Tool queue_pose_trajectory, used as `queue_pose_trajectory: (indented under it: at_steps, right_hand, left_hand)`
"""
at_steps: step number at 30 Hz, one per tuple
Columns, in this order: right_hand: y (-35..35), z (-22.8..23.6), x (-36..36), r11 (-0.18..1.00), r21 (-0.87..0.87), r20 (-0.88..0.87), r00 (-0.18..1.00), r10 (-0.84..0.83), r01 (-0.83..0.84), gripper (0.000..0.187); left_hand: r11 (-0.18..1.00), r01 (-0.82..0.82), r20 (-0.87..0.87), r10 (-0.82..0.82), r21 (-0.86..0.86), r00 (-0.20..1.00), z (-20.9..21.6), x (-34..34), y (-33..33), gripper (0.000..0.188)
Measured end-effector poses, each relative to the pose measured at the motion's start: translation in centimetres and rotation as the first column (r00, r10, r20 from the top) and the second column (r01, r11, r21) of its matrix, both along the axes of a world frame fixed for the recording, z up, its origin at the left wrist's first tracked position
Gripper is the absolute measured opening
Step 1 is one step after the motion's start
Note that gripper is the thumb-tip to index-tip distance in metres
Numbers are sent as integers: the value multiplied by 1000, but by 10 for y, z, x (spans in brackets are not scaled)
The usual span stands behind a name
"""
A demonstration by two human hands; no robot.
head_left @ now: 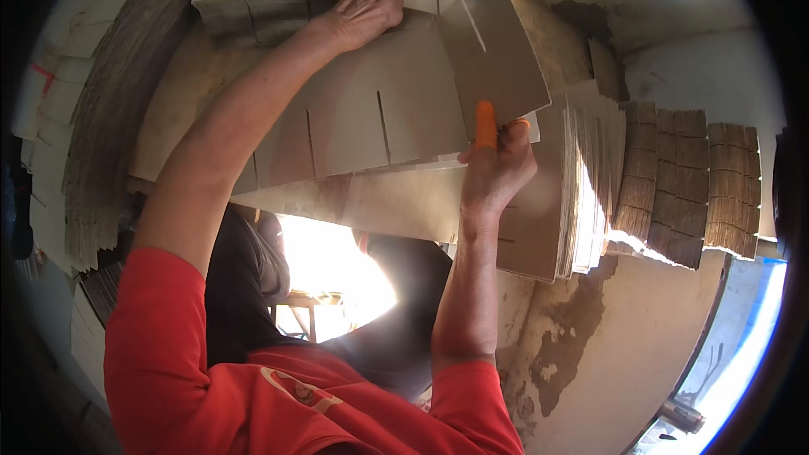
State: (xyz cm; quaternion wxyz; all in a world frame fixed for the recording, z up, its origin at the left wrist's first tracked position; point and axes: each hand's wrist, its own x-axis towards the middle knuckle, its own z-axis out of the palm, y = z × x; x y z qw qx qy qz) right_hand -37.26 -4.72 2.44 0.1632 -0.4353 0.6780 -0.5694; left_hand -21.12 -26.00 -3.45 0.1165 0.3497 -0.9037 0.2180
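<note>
My left hand point(366, 13) reaches to the far side, its fingers curled in a pinch on the near edge of a slotted cardboard strip atop a stack of strips point(261, 17). My right hand point(503, 156) wears orange finger covers and grips the lower edge of a raised grey cardboard piece point(497, 50) with a slot cut in it. Between the hands a long slotted cardboard strip point(345, 131) lies across the work surface, partly behind the raised piece. My right fingertips are partly hidden.
On the right stand upright cardboard sheets point(581, 185) and several bundles of slotted strips point(678, 185). A tall curved stack of cardboard point(126, 109) rises on the left. A stained pale panel point(624, 337) is at the lower right. Bright light shows below the work surface.
</note>
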Motion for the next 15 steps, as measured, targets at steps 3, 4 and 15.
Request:
queue_pose_trajectory:
  at_steps: [3,4,15]
  right_hand:
    - [0,-9,-4,1000,18,-1,1000,6,-6,33]
    - [1,-9,-4,1000,14,-2,1000,15,-15,33]
    - [4,0,3,997,68,-45,999,-16,19,35]
  left_hand:
    - [995,28,-78,-36,-92,996,0,1,-2,8]
    - [989,62,-158,-83,-133,984,0,4,-3,8]
    - [992,125,-557,-119,-26,822,20,6,-1,18]
